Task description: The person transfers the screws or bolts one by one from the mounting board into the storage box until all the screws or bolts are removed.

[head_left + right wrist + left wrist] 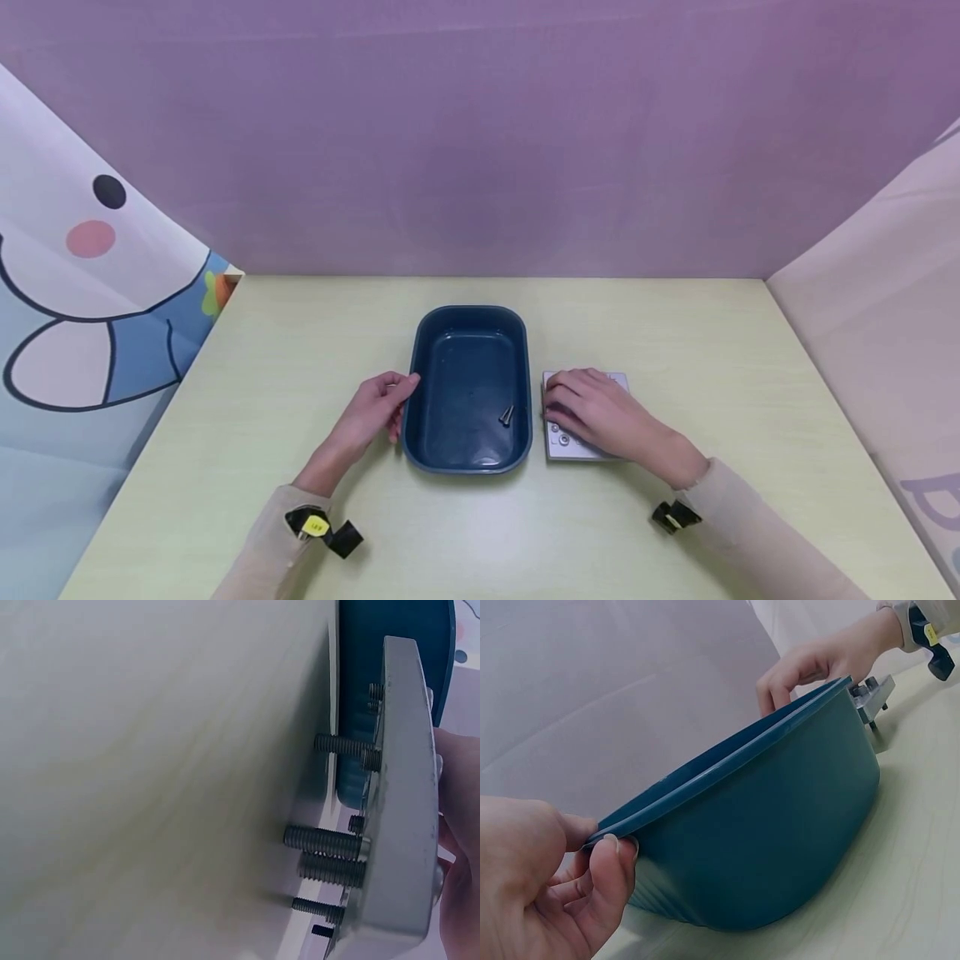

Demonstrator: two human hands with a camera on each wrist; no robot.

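A deep blue plastic tray (pixel 471 467) stands on the table, two small screws (pixel 507 416) lying inside toward its right side. My left hand (pixel 371 407) pinches its left rim, thumb above and curled fingers under the lip, as the left wrist view shows. To the tray's right is a silver metal plate (pixel 577 451) with screw heads on top. Threaded screw shanks (pixel 324 841) stick out of its underside. Over the plate's upper left part, my right hand (pixel 600 414) lies with bent fingers; its fingertips are hidden, so I cannot tell what they hold.
The pale wooden table (pixel 300 325) runs back to a purple cloth wall (pixel 480 150). Printed cloth (pixel 90 292) hangs along the left side, and a pale cloth (pixel 885 333) along the right. Small black cameras are strapped to both sleeves.
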